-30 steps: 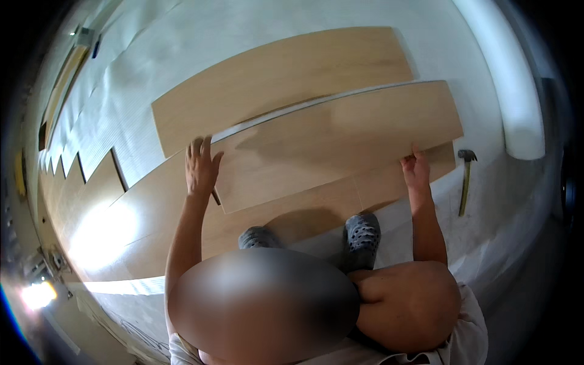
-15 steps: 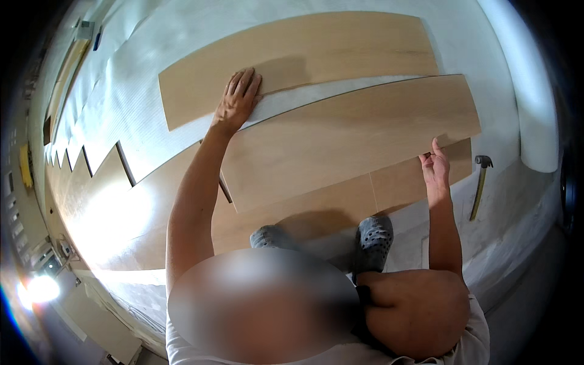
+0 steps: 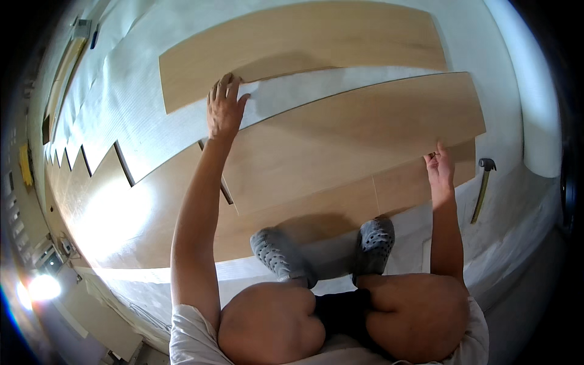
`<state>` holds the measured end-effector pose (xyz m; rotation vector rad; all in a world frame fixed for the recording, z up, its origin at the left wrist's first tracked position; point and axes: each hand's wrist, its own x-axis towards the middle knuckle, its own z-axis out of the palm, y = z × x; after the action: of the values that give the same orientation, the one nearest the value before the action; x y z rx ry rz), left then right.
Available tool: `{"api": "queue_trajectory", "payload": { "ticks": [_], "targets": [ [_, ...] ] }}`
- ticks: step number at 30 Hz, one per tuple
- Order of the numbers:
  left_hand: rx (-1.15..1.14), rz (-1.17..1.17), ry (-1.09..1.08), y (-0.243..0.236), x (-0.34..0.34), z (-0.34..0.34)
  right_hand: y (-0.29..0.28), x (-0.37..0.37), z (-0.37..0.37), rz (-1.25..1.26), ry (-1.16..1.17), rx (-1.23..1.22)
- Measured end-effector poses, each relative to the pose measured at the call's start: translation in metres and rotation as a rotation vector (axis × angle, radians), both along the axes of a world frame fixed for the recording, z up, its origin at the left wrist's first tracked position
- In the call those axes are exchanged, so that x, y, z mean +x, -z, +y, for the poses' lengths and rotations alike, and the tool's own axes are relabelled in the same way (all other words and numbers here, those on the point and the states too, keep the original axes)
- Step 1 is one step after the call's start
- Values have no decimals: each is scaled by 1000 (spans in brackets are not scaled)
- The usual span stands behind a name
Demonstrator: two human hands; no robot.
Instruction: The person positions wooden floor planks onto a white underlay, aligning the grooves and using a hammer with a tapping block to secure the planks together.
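Two wide wood-look floor planks lie askew in front of me. My left hand (image 3: 225, 112) has its fingers spread, the tips at the near edge of the far plank (image 3: 304, 42). Nearer to me, the second plank (image 3: 353, 134) overlaps the laid boards, its right part over the end board (image 3: 420, 179). At this plank's near right edge is my right hand (image 3: 440, 167), palm up, thumb on top and the other fingers curled at the edge, partly hidden beneath it.
To the right lie a hammer (image 3: 483, 190) and a white roll (image 3: 538, 91). Laid flooring (image 3: 91, 194) with a stepped edge stretches left over white underlay (image 3: 137, 109). More planks (image 3: 64, 82) lie far left. A bright lamp (image 3: 44, 288) shines at lower left. My grey clogs (image 3: 375, 243) are by the flooring's near edge.
The far plank has slid away from me, widening the strip of underlay between the two planks. My left hand has shifted left, off its top to its edge. The near plank moved slightly right.
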<state>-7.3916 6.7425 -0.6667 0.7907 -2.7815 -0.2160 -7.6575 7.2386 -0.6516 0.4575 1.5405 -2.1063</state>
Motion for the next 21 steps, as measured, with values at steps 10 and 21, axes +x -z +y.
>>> {"api": "queue_trajectory", "payload": {
  "ticks": [10,21],
  "targets": [
    [1464,458,-740,-5,-70,59,-15,-24,22,-141,-304,555],
    [1727,881,-1037,2,-109,64,-28,-15,2,-66,-409,797]
  ]
}}
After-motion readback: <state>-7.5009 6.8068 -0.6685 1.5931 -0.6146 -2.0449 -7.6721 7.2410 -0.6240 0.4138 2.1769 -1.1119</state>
